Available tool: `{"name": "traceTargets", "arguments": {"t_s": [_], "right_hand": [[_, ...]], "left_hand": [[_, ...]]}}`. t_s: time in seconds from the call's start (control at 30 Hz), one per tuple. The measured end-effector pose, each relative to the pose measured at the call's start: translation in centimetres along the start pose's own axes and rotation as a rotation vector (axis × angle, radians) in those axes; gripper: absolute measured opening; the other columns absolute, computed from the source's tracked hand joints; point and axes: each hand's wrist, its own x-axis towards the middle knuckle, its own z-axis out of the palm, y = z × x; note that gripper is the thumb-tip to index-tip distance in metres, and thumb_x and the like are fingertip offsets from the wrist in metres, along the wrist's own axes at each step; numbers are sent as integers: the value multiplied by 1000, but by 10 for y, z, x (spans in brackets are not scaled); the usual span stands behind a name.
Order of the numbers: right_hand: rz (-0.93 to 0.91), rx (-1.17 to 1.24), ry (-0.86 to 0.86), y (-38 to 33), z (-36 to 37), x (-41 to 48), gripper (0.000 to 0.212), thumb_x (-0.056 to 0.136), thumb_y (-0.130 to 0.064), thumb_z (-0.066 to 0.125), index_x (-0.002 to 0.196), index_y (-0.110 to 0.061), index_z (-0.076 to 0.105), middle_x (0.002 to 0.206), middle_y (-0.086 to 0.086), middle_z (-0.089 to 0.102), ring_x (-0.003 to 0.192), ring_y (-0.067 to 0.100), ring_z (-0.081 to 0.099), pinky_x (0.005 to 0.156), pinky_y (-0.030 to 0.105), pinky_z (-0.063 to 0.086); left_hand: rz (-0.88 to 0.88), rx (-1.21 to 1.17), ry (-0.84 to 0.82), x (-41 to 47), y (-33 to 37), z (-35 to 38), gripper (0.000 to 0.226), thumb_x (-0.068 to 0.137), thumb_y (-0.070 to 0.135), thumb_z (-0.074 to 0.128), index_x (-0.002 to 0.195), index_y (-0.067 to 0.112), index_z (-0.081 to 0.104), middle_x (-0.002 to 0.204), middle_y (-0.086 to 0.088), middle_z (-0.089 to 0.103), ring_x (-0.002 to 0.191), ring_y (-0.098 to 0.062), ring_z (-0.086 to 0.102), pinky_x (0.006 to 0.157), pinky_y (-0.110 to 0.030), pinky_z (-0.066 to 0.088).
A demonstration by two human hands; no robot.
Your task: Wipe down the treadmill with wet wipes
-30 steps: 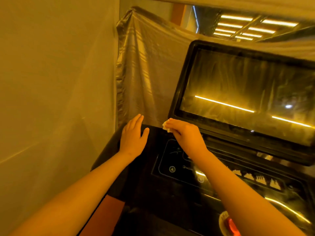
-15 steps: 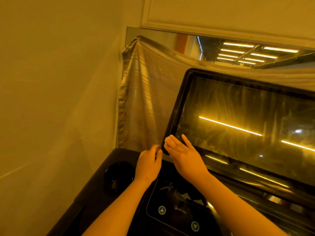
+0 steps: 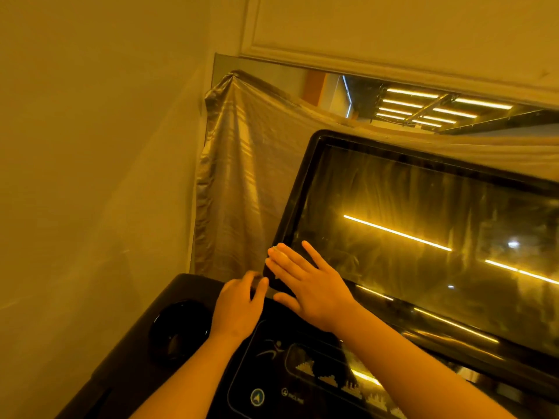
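The treadmill's dark console (image 3: 130, 367) fills the lower half of the view, with its big glossy screen (image 3: 423, 225) tilted up on the right. My right hand (image 3: 308, 282) lies flat, fingers spread and straight, on the screen's lower left corner. It presses a pale wet wipe (image 3: 276, 251) that shows only at the fingertips. My left hand (image 3: 237, 309) rests on the console just left of that corner, with fingers loosely bent and nothing in it.
A round cup holder (image 3: 178, 331) is sunk in the console left of my left hand. The touch panel (image 3: 272, 388) with icons lies below my wrists. A wall (image 3: 90, 146) stands close on the left. A plastic sheet (image 3: 242, 192) hangs behind the screen.
My right hand has gone from pinching the wipe at the console's back edge to pressing it flat on the screen's corner. My left hand has shifted right, toward that corner. The view has tilted up.
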Motion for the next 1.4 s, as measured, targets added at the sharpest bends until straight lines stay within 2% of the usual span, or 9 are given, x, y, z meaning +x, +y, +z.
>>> {"name": "traceTargets", "arguments": {"t_s": [0.2, 0.3, 0.5, 0.6, 0.73, 0.93, 1.03, 1.17, 1.4], "right_hand": [[77, -25, 29, 38, -11, 38, 66, 98, -56, 20, 147, -16, 38, 155, 3, 33, 146, 20, 23, 116, 46, 10], [134, -63, 17, 64, -19, 59, 70, 97, -58, 11, 151, -17, 27, 158, 4, 24, 148, 19, 13, 118, 46, 1], [265, -75, 47, 112, -43, 97, 81, 88, -62, -7, 155, -18, 8, 163, 1, 5, 149, 16, -6, 115, 40, -17], [338, -87, 32, 132, -52, 112, 71, 96, -61, 4, 155, -21, 0, 163, 1, -4, 149, 16, -11, 117, 42, -16], [399, -93, 20, 149, -59, 121, 69, 98, -59, 8, 155, -21, -3, 163, 1, -6, 148, 16, -12, 118, 43, -15], [464, -24, 37, 143, -59, 106, 71, 98, -59, 11, 155, -18, -1, 163, 3, -7, 148, 17, -13, 118, 41, -15], [382, 17, 30, 123, -53, 81, 74, 97, -61, 10, 155, -15, 5, 163, 6, -2, 149, 19, -9, 118, 40, -13], [193, 86, 48, 67, -31, 27, 75, 95, -59, 15, 150, -10, 30, 159, 9, 22, 148, 24, 13, 119, 44, 4], [-4, 124, -71, 4, -6, -41, 67, 99, -56, 22, 150, -14, 31, 159, 5, 23, 149, 21, 12, 117, 45, 8]], "left_hand": [[2, -20, -1, -1, 2, -2, 36, 98, 51, 37, 116, 29, 58, 91, 14, 58, 101, -9, 53, 79, -25, 44], [7, -28, 1, -2, 4, -4, 36, 98, 52, 37, 115, 28, 58, 91, 17, 56, 103, -7, 51, 83, -26, 46], [12, -33, 11, -4, 4, -5, 32, 97, 52, 39, 110, 31, 59, 91, 21, 55, 102, -2, 50, 79, -18, 41], [1, -39, 9, -4, 4, -5, 31, 96, 54, 39, 106, 33, 58, 93, 19, 57, 101, -2, 52, 81, -20, 45], [-7, -31, 4, -3, 3, -5, 32, 95, 57, 37, 102, 34, 58, 95, 16, 58, 97, -1, 52, 74, -16, 42], [-8, -36, 11, -3, 1, -3, 43, 89, 65, 33, 98, 32, 60, 93, 14, 60, 94, -3, 55, 78, -27, 51], [-7, -25, 10, -3, 1, -3, 47, 87, 67, 31, 97, 30, 60, 92, 13, 60, 92, -3, 55, 77, -28, 51], [-5, -2, 18, -3, 3, -3, 40, 94, 58, 36, 97, 26, 61, 89, 12, 59, 90, -6, 55, 76, -30, 50], [-8, 44, 31, -2, 2, -2, 40, 96, 56, 37, 97, 24, 61, 92, 7, 62, 88, -11, 57, 72, -31, 47]]}}
